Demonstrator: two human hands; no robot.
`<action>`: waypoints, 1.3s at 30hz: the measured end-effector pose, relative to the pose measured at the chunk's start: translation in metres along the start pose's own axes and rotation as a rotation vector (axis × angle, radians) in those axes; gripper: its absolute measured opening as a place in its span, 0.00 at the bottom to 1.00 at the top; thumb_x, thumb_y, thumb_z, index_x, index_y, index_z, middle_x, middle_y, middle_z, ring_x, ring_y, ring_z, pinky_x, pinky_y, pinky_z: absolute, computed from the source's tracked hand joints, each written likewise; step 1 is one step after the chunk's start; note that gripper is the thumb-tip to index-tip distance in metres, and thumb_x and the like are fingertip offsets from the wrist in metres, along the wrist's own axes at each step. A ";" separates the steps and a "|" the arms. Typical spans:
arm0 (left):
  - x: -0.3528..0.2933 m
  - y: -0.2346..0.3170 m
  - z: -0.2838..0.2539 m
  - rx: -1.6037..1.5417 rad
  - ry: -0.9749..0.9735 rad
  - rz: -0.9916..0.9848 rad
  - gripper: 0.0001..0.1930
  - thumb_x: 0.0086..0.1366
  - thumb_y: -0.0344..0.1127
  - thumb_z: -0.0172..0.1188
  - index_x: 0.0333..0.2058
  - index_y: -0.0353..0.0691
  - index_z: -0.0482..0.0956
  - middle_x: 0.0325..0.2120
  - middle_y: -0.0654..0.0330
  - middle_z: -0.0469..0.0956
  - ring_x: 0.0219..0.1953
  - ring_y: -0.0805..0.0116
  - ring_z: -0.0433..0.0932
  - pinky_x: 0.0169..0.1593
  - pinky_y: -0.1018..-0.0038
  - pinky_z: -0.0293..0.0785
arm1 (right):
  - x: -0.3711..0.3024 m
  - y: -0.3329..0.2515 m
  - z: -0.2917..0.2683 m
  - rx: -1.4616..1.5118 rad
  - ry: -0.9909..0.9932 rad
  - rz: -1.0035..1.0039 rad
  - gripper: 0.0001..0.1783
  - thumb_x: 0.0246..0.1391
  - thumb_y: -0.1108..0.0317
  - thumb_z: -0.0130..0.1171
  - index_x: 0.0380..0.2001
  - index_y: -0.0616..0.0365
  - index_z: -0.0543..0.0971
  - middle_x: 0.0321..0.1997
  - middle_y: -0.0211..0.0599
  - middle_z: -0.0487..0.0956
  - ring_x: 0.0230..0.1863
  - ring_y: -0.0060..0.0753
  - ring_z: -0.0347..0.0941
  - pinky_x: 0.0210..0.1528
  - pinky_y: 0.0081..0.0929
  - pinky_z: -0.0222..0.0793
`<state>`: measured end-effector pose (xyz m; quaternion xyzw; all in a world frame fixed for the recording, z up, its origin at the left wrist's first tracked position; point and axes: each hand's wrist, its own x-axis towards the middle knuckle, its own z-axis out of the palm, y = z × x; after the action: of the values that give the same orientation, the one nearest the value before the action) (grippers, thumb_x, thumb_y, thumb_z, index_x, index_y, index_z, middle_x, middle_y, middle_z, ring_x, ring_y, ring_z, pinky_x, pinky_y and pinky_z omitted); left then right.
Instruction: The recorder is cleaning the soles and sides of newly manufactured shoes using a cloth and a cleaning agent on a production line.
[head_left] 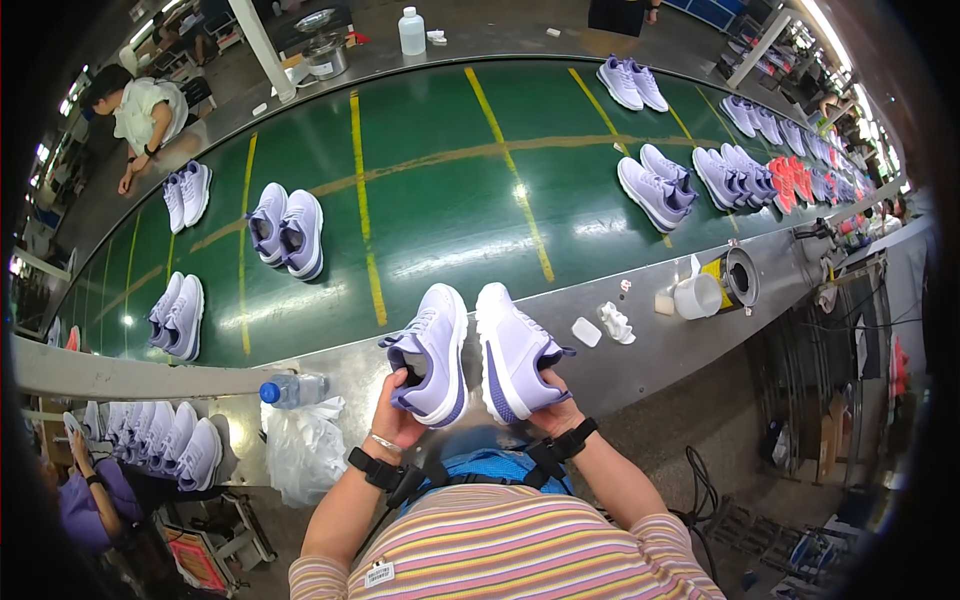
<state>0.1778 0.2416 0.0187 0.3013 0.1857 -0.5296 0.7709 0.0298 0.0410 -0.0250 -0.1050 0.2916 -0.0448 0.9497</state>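
A lavender sneaker (428, 350) with a white sole and dark purple lining is in my left hand (396, 415), gripped at the heel with fingers inside the collar. Its mate, a second lavender sneaker (513, 350), is tilted in my right hand (560, 408), also held at the heel. Both shoes point away from me, soles turned toward each other with a narrow gap between. They are above the metal ledge (620, 375) on the near side of the green conveyor belt (430, 240).
Pairs of lavender sneakers (287, 230) stand on the belt at left and right, with coral shoes (790, 183) farther right. A blue-capped bottle (290, 390), plastic bag (305, 450), white tub (698, 295) and sponge pieces (615, 322) lie along the ledge. Another person (150, 110) leans at far left.
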 end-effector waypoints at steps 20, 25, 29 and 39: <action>0.010 -0.014 -0.077 0.558 0.232 0.271 0.25 0.49 0.25 0.44 0.50 0.35 0.65 0.41 0.61 0.72 0.44 0.70 0.70 0.49 0.76 0.65 | 0.001 0.011 -0.026 -0.044 -0.070 0.018 0.22 0.57 0.60 0.47 0.50 0.62 0.67 0.49 0.40 0.72 0.49 0.32 0.69 0.55 0.31 0.63; 0.007 -0.012 -0.076 0.588 0.275 0.238 0.25 0.50 0.25 0.45 0.50 0.38 0.66 0.40 0.62 0.72 0.43 0.70 0.71 0.47 0.74 0.67 | 0.001 0.011 -0.029 -0.030 -0.053 0.015 0.22 0.57 0.60 0.47 0.50 0.62 0.66 0.49 0.40 0.72 0.50 0.32 0.69 0.55 0.31 0.63; 0.005 -0.012 -0.067 0.589 0.264 0.221 0.24 0.50 0.24 0.46 0.50 0.37 0.65 0.40 0.61 0.73 0.42 0.69 0.72 0.46 0.73 0.68 | 0.004 0.006 -0.034 -0.004 -0.037 0.038 0.21 0.57 0.61 0.47 0.50 0.62 0.67 0.48 0.40 0.72 0.49 0.31 0.69 0.54 0.30 0.64; 0.051 -0.004 -0.016 0.595 0.335 0.126 0.30 0.50 0.27 0.56 0.54 0.34 0.59 0.39 0.56 0.72 0.38 0.67 0.75 0.37 0.71 0.73 | 0.026 -0.054 0.001 -0.317 0.070 -0.172 0.17 0.50 0.72 0.51 0.45 0.59 0.70 0.42 0.35 0.74 0.44 0.27 0.71 0.46 0.25 0.67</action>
<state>0.1933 0.2155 -0.0254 0.6066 0.1283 -0.4548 0.6393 0.0511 -0.0156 -0.0261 -0.2765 0.3176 -0.0830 0.9032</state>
